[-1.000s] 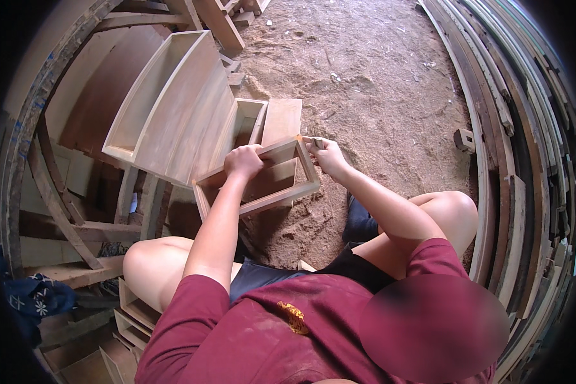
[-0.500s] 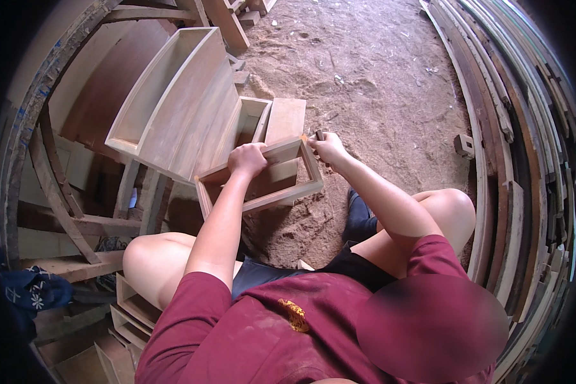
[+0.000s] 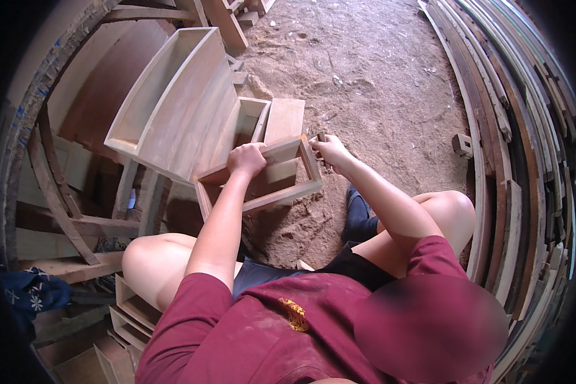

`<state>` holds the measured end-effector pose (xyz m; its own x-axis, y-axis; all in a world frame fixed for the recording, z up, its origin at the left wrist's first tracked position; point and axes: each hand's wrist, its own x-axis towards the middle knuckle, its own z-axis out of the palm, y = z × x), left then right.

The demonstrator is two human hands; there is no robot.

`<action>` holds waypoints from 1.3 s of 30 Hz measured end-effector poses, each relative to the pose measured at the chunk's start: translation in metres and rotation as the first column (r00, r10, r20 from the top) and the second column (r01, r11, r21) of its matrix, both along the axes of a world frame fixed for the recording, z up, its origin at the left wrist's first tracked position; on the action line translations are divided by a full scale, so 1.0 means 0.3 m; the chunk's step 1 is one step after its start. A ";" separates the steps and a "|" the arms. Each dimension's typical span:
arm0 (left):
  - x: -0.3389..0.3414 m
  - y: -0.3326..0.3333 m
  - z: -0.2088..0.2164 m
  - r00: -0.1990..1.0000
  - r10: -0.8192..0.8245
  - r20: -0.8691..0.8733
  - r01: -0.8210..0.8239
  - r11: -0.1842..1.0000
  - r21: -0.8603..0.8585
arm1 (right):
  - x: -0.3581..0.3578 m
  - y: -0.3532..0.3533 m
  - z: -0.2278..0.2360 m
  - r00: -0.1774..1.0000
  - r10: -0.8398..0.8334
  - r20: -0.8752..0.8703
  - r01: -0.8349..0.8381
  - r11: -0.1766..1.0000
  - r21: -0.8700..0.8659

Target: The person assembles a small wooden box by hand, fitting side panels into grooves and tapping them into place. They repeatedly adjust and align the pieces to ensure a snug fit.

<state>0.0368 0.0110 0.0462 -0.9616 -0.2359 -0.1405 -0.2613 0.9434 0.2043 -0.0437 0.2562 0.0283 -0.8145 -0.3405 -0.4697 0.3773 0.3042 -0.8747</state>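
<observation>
Beside the wooden frame (image 3: 281, 197), brown piece (image 3: 322, 137) slightly shifted

Head view: our left hand (image 3: 247, 160) stays clamped on the frame's far rail; just off its far-right corner our right hand (image 3: 329, 152) pinches the piece, work seemingly remaining there.

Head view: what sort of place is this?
Likely a woodworking shop: long boards stacked along the right, an open wooden frame in hand, and ground covered in what looks like sawdust.
</observation>
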 end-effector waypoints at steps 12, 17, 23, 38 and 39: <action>-0.002 -0.006 0.001 1.000 -0.005 0.016 0.005 1.000 -0.014 | -0.029 -0.013 0.026 0.992 0.129 0.006 -0.128 0.981 0.149; -0.003 0.000 0.007 1.000 -0.011 0.004 0.011 1.000 -0.014 | -0.020 0.055 0.014 0.999 0.017 0.051 -0.015 0.999 -0.045; 0.010 -0.024 -0.018 1.000 -0.011 -0.015 0.010 1.000 -0.019 | 0.000 0.078 0.047 0.998 -0.058 0.006 0.058 0.998 -0.038; -0.016 -0.004 -0.006 1.000 -0.030 -0.006 0.030 0.999 0.010 | 0.004 0.271 -0.152 0.991 0.093 0.096 -0.119 0.941 0.317; -0.017 -0.003 -0.008 0.999 -0.031 -0.005 0.031 0.999 0.013 | 0.003 0.274 -0.174 0.988 0.120 0.099 -0.145 0.944 0.298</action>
<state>0.0316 0.0102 0.0437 -0.9692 -0.2037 -0.1387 -0.2305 0.9484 0.2177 -0.0427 0.3382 -0.0239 -0.7284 -0.2743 -0.6278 0.3790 0.6021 -0.7028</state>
